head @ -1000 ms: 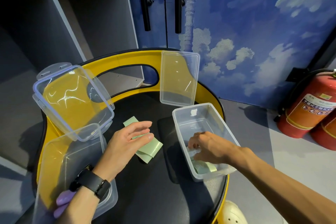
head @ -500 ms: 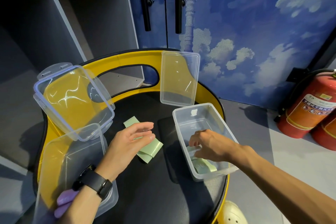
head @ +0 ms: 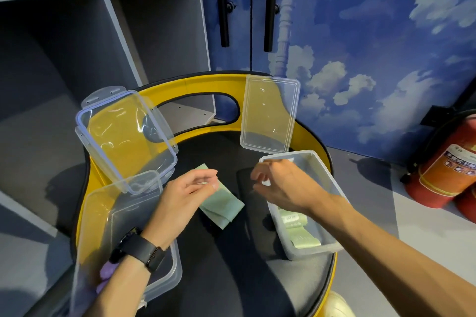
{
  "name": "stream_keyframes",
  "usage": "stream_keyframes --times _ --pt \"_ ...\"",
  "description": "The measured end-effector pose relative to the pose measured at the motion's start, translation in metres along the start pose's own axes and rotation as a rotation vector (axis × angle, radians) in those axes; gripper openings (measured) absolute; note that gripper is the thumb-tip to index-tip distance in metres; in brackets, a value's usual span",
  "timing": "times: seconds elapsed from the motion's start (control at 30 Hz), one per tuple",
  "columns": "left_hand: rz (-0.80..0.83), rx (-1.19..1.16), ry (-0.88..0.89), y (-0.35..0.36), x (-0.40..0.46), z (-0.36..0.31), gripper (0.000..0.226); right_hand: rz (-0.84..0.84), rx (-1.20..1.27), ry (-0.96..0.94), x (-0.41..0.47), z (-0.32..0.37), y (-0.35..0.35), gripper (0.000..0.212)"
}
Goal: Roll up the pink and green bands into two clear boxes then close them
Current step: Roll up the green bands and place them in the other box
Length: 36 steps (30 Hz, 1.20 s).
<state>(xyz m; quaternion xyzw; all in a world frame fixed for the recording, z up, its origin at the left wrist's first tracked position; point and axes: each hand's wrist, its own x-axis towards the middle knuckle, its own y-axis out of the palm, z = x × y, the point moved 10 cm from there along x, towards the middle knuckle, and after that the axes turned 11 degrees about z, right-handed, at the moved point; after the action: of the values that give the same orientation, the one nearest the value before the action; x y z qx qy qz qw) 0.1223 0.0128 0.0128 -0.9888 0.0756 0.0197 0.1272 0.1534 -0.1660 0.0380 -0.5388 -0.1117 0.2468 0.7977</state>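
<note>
Folded green band (head: 222,205) lies flat on the worktop (head: 231,278) between both boxes, under the empty, loosely open left hand (head: 180,198); right hand (head: 283,185) likewise empty; band judged light, limp, best pinched at one free end.

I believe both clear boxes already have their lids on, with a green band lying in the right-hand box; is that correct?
Not quite: the head view shows both lids off. The right box is open, its lid propped behind it, and the left box is open too. A green band does lie in the right box.
</note>
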Motion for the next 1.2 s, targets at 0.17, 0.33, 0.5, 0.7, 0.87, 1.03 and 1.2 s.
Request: stream_keyframes --times 0.17,0.33,0.5,0.7,0.87,1.03,1.2 --pt "-0.104 -0.039 0.005 -0.033 -0.007 0.001 0.019 0.09 0.018 -0.07 0.05 0.052 0.035 0.025" --pt "-0.14 -0.052 -0.002 -0.058 -0.013 0.007 0.021 0.164 0.027 -0.065 0.084 0.07 0.069 0.024" --pt "-0.144 -0.064 0.0 -0.065 -0.013 0.009 0.022 0.219 0.01 -0.025 0.096 0.066 0.092 0.024" --pt "-0.13 -0.073 0.001 -0.062 -0.011 0.01 0.022 0.259 -0.035 -0.032 0.109 0.055 0.104 0.037" --pt "-0.127 -0.075 0.012 -0.058 -0.007 0.008 0.02 0.354 -0.117 -0.023 0.111 0.039 0.122 0.046" --pt "-0.096 -0.052 -0.002 -0.054 -0.001 0.014 0.021 0.32 -0.194 -0.045 0.111 0.038 0.125 0.037" --pt "-0.074 -0.031 -0.021 -0.048 0.004 0.022 0.02 0.293 -0.111 -0.033 0.112 0.035 0.12 0.029"
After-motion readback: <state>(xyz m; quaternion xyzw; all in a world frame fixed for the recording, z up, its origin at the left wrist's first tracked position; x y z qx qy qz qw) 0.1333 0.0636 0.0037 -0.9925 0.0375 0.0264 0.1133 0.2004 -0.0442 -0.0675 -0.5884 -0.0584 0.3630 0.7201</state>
